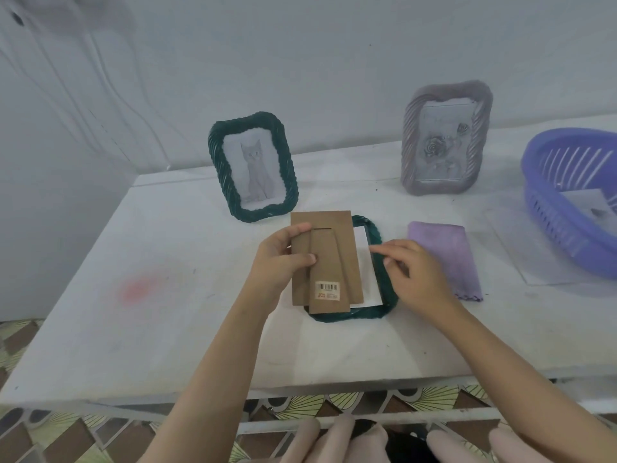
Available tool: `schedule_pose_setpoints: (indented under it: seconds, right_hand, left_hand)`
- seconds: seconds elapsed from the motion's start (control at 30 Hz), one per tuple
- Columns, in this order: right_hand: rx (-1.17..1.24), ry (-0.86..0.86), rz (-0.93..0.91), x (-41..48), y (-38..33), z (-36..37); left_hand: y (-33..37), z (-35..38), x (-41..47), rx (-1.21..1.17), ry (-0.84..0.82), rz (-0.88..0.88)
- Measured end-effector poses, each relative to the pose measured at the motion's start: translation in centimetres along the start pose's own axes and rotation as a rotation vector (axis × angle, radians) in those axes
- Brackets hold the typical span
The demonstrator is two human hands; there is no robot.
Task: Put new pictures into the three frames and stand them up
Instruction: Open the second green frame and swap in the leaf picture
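On the white worktop (167, 329) a dark green frame (384, 289) lies face down in front of the person, with a white picture sheet (362, 242) showing inside its opening. The left hand (280, 259) grips a brown backing board (340, 235) by its left edge, thumb on the top face and fingers curled behind the edge. The board is held over the left part of the lying frame, covering most of the opening and leaving the right strip of the white sheet bare. Its hinged stand flap (329, 272) faces up and carries a barcode sticker (328, 290) near the lower end. The right hand (414, 272) rests on the right rim of the same frame with fingers loosely bent; the fingertips (377, 250) press on the edge of the white sheet, not clasping anything. The 2 hands are near each other, the board between them.

Behind, 2 frames stand upright: a dark green one with a cat picture (253, 168) just beyond the board, and a greyish-mauve one with a rose picture (445, 142) to the right, well apart. A folded purple cloth (447, 259) lies just beside the right hand. A blue-violet basket (574, 202) at the right edge holds a paper.
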State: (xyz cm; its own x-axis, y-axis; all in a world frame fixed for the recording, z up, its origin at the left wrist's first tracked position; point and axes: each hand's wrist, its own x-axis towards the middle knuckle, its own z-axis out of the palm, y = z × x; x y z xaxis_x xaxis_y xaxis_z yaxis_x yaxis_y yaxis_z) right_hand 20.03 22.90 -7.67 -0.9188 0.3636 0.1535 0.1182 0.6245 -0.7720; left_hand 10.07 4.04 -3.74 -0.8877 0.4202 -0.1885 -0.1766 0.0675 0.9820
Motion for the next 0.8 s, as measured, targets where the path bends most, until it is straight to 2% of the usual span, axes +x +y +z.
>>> schedule_pose_setpoints:
  seconds: [0.17, 0.4, 0.8]
  right_hand:
    - [0.111, 0.027, 0.082, 0.6, -0.2, -0.8]
    - [0.005, -0.012, 0.067, 0.6, 0.3, -0.4]
    - [-0.032, -0.052, 0.062, 0.6, 0.4, 0.1]
  left_hand:
    - [-0.4, 1.2, 0.3, 0.025, -0.047, -0.01]
    - [-0.9, 2.4, 0.9, 0.096, -0.072, -0.016]
    - [-1.5, 2.1, 1.5, 0.609, -0.002, 0.102]
